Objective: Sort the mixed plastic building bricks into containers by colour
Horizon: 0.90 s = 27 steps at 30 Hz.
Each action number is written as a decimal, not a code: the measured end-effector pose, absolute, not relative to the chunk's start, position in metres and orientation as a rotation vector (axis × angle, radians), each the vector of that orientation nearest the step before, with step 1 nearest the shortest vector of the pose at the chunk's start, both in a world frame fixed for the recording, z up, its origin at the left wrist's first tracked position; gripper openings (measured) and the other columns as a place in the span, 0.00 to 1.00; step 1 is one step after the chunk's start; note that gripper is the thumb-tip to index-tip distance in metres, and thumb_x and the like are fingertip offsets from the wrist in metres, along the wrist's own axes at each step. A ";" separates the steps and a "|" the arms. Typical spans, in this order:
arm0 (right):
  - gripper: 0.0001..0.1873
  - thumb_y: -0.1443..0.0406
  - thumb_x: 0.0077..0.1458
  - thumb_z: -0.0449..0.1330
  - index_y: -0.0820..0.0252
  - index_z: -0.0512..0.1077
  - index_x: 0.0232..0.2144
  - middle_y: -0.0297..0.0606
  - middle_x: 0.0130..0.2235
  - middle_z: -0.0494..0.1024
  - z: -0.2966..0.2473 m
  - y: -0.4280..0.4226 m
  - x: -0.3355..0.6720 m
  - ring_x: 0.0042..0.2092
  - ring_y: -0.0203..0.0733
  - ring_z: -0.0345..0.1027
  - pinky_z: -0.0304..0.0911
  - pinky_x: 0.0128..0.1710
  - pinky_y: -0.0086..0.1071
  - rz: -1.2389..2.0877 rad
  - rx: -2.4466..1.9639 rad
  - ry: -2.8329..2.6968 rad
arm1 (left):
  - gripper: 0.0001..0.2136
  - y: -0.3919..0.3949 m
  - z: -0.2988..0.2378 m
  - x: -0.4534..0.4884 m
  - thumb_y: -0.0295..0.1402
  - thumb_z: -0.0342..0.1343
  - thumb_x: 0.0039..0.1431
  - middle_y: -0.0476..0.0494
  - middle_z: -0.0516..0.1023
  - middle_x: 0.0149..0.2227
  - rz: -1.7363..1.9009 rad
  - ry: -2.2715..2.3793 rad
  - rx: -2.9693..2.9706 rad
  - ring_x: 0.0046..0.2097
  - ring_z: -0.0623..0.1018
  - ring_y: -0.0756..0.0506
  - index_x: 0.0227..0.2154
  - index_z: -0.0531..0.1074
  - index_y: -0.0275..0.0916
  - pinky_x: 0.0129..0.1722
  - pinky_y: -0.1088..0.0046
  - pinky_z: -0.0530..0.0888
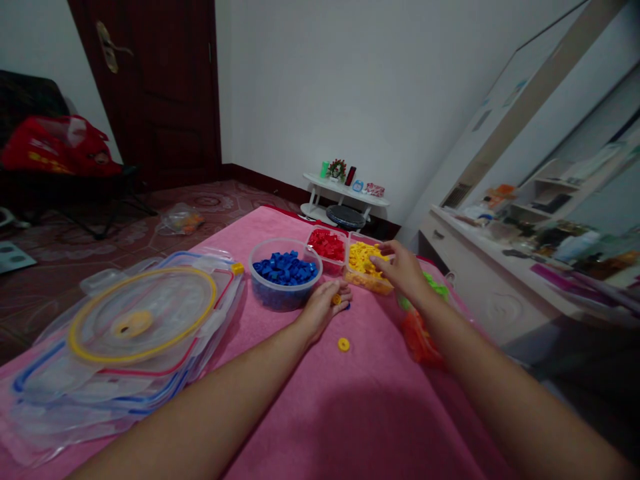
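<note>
Head view, and both hands are busy over a pink-covered worktop [300,420]! Left hand [323,303] is down on the cloth, just beside the round clear tub [273,298], its fingers bent about a yellow piece [337,300]; whether that piece is pinched firmly or merely lies against the fingers is impossible to make out. A dark blue piece [347,307] peeks out right by those fingertips.

Over to the right hand [386,257], up at the clear box [373,285] full of yellow pieces [361,257], its fingers bent and the thumb standing apart from them, right over the near right part of the heap. And look at this: one yellow ring [343,344] lies flat on the cloth, out on its own, nearer the camera than the left hand!

Blue pieces [285,267] crowd the round tub, while red pieces [325,243] fill a second box [333,267] between it and the yellow lot. Under the right forearm, a green and orange-red bundle [423,337], partly hidden. Across on the left, clear lids [165,320] lie stacked, one round and yellow-edged on top.
</note>
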State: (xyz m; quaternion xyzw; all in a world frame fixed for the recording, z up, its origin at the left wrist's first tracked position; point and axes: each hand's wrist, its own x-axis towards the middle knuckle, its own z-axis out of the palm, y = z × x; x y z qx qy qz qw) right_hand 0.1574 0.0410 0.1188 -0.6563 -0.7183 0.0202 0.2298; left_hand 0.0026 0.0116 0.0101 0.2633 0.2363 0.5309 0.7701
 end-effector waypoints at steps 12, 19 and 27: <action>0.11 0.73 0.50 0.58 0.60 0.72 0.38 0.41 0.43 0.70 0.054 -0.010 0.112 0.44 0.40 0.65 0.60 0.42 0.32 0.195 -1.433 -2.394 | 0.12 0.006 0.019 -0.003 0.38 0.51 0.61 0.38 0.77 0.36 1.082 0.398 0.539 0.34 0.77 0.48 0.39 0.72 0.33 0.29 0.77 0.72; 0.14 0.68 0.51 0.58 0.63 0.70 0.42 0.46 0.46 0.72 0.103 0.025 0.138 0.35 0.39 0.67 0.60 0.40 0.33 -0.046 -1.715 -2.114 | 0.16 0.009 0.014 -0.002 0.41 0.49 0.62 0.37 0.75 0.37 1.051 0.501 0.596 0.35 0.79 0.45 0.46 0.65 0.34 0.40 0.66 0.73; 0.10 0.60 0.44 0.64 0.59 0.71 0.29 0.37 0.31 0.75 0.075 -0.032 0.111 0.31 0.38 0.65 0.53 0.28 0.29 0.324 -1.734 -2.535 | 0.11 0.011 0.006 0.004 0.36 0.50 0.62 0.39 0.74 0.36 1.240 0.609 0.725 0.34 0.77 0.48 0.42 0.67 0.33 0.33 0.74 0.72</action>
